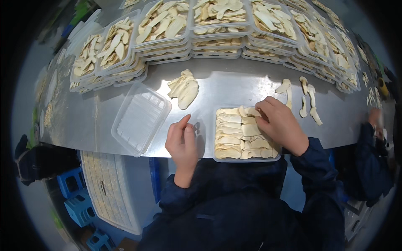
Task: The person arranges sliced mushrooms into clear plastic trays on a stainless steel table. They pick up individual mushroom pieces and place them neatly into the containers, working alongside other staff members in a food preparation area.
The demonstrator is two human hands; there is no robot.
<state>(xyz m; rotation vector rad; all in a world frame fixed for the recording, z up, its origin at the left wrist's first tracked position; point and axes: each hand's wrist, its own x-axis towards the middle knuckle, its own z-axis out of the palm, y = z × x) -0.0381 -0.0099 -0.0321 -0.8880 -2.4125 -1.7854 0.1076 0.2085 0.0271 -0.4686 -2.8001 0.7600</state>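
Observation:
My right hand (279, 124) pinches at a pale dried mushroom slice (251, 111) in the upper right of a clear tray (247, 159) filled with slices laid in rows. My left hand (181, 146) is raised left of that tray, fingers slightly curled and apart, holding nothing. Beyond it lies a loose pile of broad slices (183, 88). An empty clear tray (140, 117) rests to its left. Several narrow slices (313, 104) lie loose to the right of the filled tray.
Stacked trays of slices (222, 53) form a curved row along the back of the steel table (104, 134). Blue stools (79, 208) and a pale bin (106, 188) are below at left. A co-worker's arm (366, 154) is at far right, a dark-clothed figure (33, 163) at far left.

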